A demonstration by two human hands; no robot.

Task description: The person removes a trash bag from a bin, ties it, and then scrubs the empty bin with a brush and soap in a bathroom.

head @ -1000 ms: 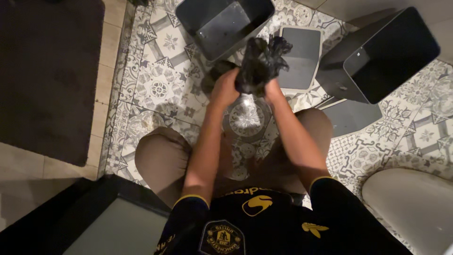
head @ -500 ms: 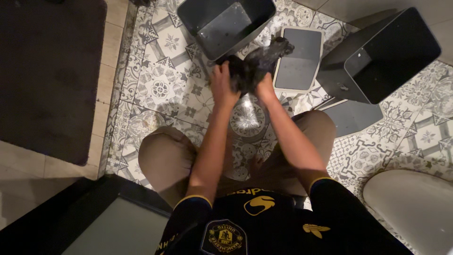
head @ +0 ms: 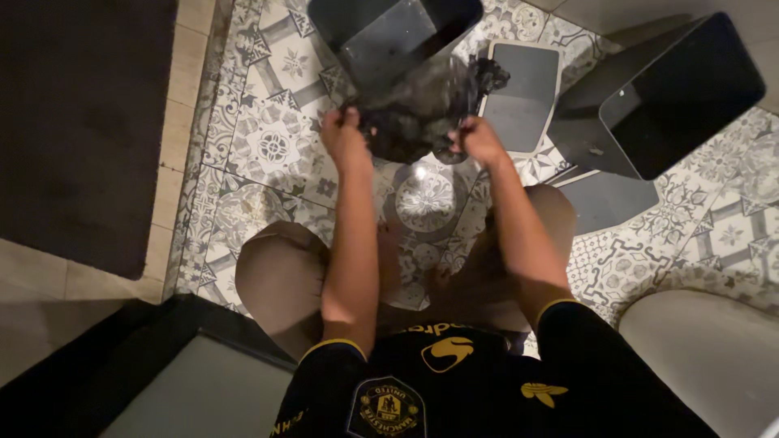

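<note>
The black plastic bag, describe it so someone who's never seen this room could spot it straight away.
On the patterned tile floor, two dark open bins stand ahead of the crouching person. The black plastic bag is stretched between the left hand and right hand, before the nearer bin. Unlike the rigid bins, it is crumpled, glossy and limp.

Top bin cropped by frame edge

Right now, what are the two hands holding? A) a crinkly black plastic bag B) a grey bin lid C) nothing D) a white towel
A: the left hand and right hand each grip an edge of the black plastic bag, stretched between them.
</note>
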